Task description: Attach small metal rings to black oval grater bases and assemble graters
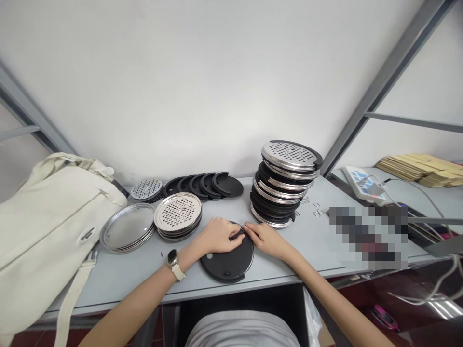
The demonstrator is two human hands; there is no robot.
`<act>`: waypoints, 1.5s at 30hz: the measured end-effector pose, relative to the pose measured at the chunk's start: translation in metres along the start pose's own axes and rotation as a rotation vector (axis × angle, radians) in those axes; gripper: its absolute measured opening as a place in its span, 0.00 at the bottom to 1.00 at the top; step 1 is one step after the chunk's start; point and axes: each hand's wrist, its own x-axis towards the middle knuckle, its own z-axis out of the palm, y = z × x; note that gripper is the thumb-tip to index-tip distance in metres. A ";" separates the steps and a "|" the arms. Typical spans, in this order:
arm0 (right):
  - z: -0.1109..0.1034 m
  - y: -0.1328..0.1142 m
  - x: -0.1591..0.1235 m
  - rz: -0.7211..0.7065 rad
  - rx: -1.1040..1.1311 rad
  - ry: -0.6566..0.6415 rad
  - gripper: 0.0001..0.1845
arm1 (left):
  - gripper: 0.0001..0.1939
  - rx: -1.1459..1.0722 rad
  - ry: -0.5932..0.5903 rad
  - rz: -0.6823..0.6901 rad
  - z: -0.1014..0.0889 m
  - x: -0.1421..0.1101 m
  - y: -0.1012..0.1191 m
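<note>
A black round disc [227, 262] lies flat near the front edge of the table. My left hand [221, 235] reaches across its upper part, fingers curled and closed at the disc's far right rim. My right hand [266, 239] meets it there, with thumb and fingertips pinched together at the same rim. Whatever small piece lies between the fingertips is hidden. Behind the right hand rises a tall stack of black and silver discs [277, 219], topped by a perforated metal plate [289, 153]. Left of my left hand is a stack of perforated metal plates [179, 212].
Plain metal discs [126, 229] sit beside a cream bag [61, 217]. Overlapping black crescent-rimmed discs [227, 185] line the wall near a smaller perforated disc [146, 189]. Small metal rings [318, 212] lie right of the tall stack. A power strip [361, 183] stands farther right.
</note>
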 end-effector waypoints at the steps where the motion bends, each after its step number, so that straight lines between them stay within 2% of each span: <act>1: -0.001 0.000 0.000 -0.002 0.002 -0.008 0.19 | 0.16 0.002 0.000 -0.001 0.000 0.000 0.000; 22: -0.015 -0.002 0.005 -0.049 -0.031 -0.145 0.16 | 0.18 0.025 0.002 0.043 0.001 0.003 0.000; 34: -0.012 -0.005 0.003 -0.032 -0.101 -0.116 0.15 | 0.18 0.018 -0.006 0.032 0.002 0.002 -0.001; 45: -0.004 -0.013 -0.003 0.063 -0.209 -0.073 0.15 | 0.16 0.004 -0.007 0.016 0.001 0.002 0.001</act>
